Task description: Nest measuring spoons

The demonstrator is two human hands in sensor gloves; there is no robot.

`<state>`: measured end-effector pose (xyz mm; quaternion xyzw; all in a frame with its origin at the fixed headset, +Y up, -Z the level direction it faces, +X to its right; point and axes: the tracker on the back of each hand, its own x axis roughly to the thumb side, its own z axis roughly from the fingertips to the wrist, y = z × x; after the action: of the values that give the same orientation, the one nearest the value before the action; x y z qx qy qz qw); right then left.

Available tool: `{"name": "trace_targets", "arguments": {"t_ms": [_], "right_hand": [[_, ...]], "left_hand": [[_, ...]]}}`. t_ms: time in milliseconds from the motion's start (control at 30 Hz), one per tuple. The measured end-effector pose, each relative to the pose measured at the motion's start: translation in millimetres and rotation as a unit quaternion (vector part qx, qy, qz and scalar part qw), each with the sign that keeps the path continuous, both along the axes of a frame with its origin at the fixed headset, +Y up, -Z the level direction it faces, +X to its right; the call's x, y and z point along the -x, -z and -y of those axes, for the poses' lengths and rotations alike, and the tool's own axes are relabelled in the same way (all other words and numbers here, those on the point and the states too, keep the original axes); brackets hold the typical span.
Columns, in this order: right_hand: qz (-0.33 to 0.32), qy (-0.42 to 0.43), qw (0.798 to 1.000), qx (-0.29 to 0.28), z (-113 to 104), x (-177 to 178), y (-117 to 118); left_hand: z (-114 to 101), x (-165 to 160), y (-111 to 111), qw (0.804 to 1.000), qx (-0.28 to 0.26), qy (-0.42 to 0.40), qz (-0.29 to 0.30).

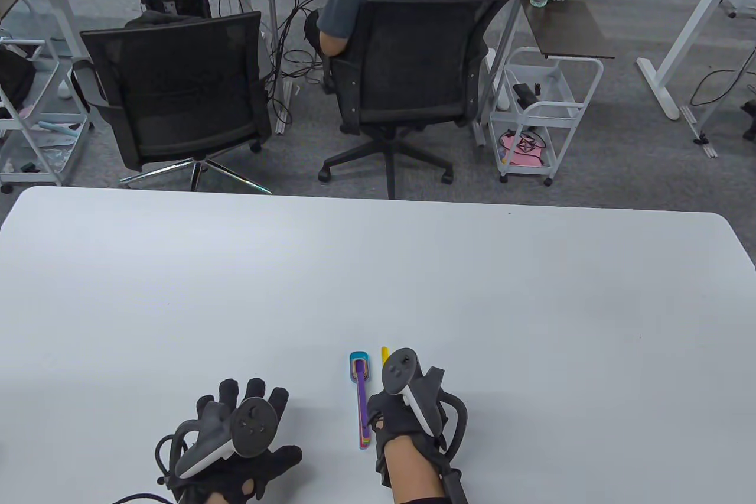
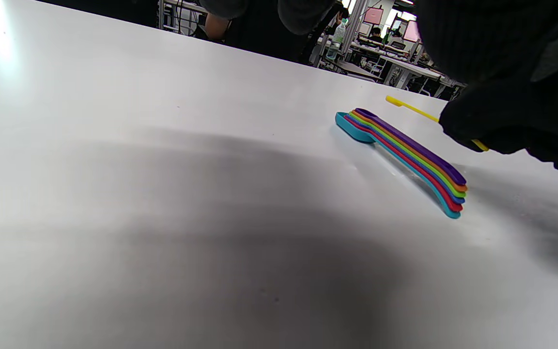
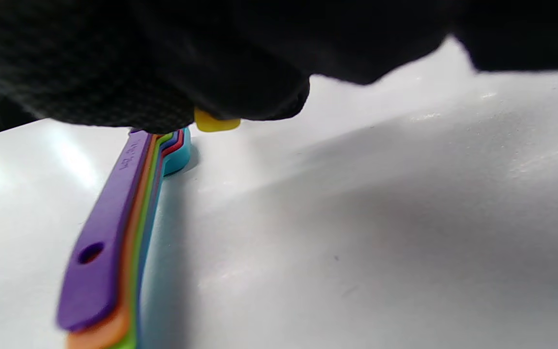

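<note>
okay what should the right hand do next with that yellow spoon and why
Probably carry the yellow spoon over the stack and set it on the purple one. The right hand grips it just beside the stack, not yet nested.

My right hand (image 1: 407,409) and its tracker cover most of the yellow spoon (image 1: 384,354), so only its tip shows. In the right wrist view my fingers (image 3: 240,82) hide the stacked spoons' (image 3: 114,242) bowls, and the near handles blur.
</note>
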<state>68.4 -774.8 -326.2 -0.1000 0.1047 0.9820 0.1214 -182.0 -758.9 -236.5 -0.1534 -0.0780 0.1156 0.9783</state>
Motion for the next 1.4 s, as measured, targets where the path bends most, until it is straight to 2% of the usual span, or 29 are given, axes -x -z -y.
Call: {"name": "trace_targets", "arguments": {"t_ms": [367,1400], "right_hand": [[-0.022,0.012,1.0,0.004,3.2,16.9,-8.0],[-0.041,0.013,0.999,0.015,8.2,23.4,-15.0]], "left_hand": [[-0.4,-0.6,0.3,1.0,0.0,0.003,0.0],[-1.2,-0.9,1.2,1.0,0.006,0.005,-0.004]]}}
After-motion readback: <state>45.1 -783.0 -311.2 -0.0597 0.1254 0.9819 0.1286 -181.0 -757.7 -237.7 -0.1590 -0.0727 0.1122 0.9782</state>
